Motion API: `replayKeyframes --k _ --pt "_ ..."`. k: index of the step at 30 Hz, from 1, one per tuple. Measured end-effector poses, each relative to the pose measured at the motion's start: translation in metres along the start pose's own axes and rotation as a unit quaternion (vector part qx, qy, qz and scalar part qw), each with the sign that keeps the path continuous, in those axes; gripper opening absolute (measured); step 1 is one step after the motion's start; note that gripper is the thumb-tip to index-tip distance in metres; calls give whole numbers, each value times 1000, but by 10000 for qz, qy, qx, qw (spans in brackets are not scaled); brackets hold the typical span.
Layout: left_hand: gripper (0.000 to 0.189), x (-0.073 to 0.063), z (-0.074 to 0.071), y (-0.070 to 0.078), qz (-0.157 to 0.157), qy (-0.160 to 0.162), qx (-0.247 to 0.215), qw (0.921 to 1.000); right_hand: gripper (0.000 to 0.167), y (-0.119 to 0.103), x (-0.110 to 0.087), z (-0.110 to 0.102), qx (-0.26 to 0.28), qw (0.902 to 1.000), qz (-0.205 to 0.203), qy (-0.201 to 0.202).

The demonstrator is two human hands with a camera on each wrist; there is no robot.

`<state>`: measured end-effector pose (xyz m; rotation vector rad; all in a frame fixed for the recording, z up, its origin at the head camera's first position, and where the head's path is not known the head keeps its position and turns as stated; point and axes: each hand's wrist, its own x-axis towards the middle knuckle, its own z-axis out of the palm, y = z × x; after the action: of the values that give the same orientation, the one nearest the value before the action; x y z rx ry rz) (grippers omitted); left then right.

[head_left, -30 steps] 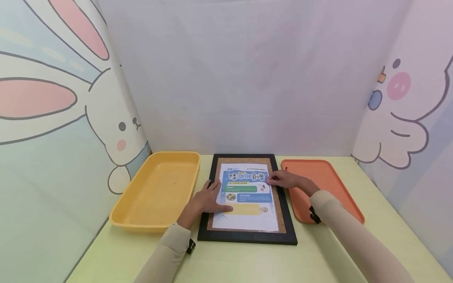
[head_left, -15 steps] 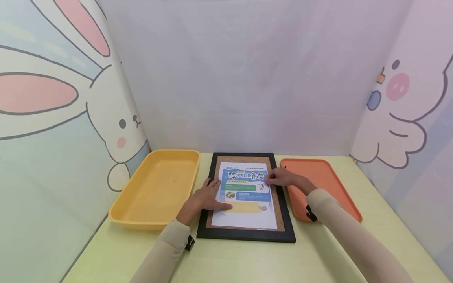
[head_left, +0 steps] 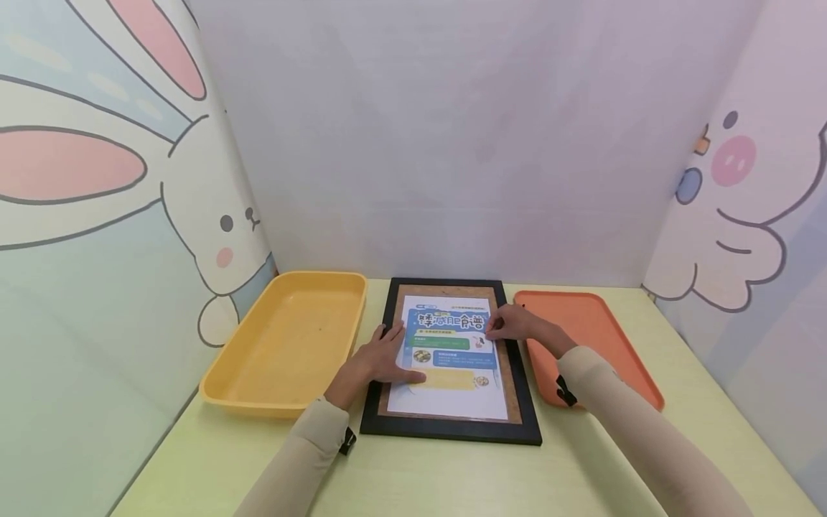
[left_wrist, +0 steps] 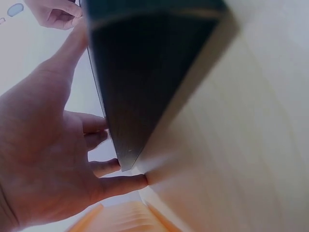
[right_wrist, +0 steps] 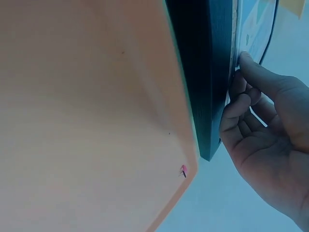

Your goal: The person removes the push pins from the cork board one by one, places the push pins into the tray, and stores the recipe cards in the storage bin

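Observation:
A printed poster (head_left: 452, 398) with blue, green and yellow blocks lies on a cork board (head_left: 513, 402) with a black frame (head_left: 452, 429). My left hand (head_left: 380, 359) is spread over the board's left side, its thumb resting on the poster. In the left wrist view, the fingers of the left hand (left_wrist: 48, 140) reach past the dark frame edge, one touching the table. At the poster's right edge, my right hand (head_left: 513, 323) has curled fingers. In the right wrist view, thumb and forefinger of the right hand (right_wrist: 270, 130) pinch the poster's edge; the fingertips partly hide the contact.
A yellow tray (head_left: 287, 411) stands left of the board. Close on the right lies an orange tray (head_left: 581, 316), partly under my right forearm. A tiny pink and black thing (right_wrist: 183, 170) shows near its corner. Behind the table (head_left: 439, 481) rises a pale curtain (head_left: 452, 143).
My right hand has shifted very slightly at the poster's right edge. The left hand keeps its place; the whole view moves a little with the head.

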<state>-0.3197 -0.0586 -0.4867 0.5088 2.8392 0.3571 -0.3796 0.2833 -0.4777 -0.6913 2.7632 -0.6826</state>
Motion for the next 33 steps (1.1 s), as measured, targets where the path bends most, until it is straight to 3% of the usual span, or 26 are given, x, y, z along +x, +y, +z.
replayKeyframes --k 10,17,33 --pt "116 2 -4 3 37 -164 46 9998 14 -19 3 -13 -434 9980 60 -459" --pt "115 3 -3 2 50 -123 96 9999 16 -11 12 -16 -490 9943 318 -887" --pt "115 4 -3 3 52 -150 163 9997 14 -4 2 -16 111 9972 181 -718"
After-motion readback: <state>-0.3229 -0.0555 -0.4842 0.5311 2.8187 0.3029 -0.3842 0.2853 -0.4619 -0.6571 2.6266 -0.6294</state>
